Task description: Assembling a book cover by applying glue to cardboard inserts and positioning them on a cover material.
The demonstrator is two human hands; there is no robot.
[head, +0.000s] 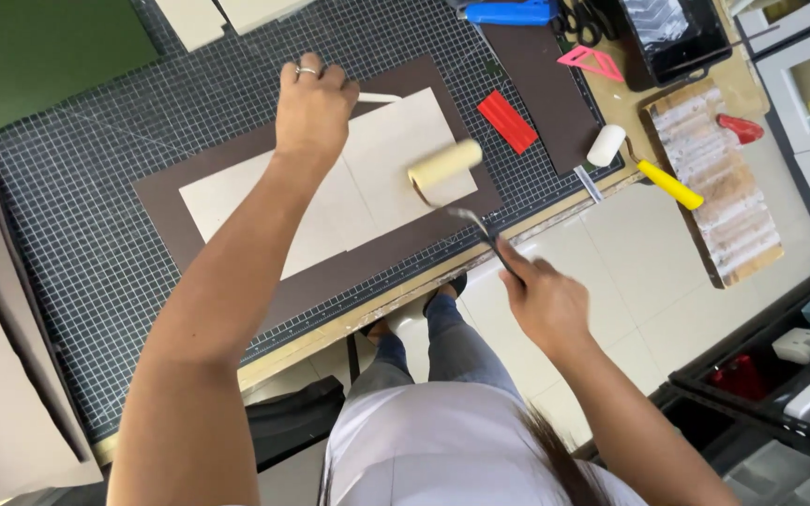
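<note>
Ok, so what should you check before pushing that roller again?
1. Left hand steadying the cream boards: ok.
2. Right hand gripping the foam roller by its handle: ok.
3. Foam roller resting on the boards: ok.
4. Boards lying inside the brown sheet: ok.
5. Left fingers away from the roller: ok.
6. Glue on the roller: cannot tell.

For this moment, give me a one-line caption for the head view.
Left hand presses beige boards onto brown sheet while right hand rolls paint roller over them.
</note>
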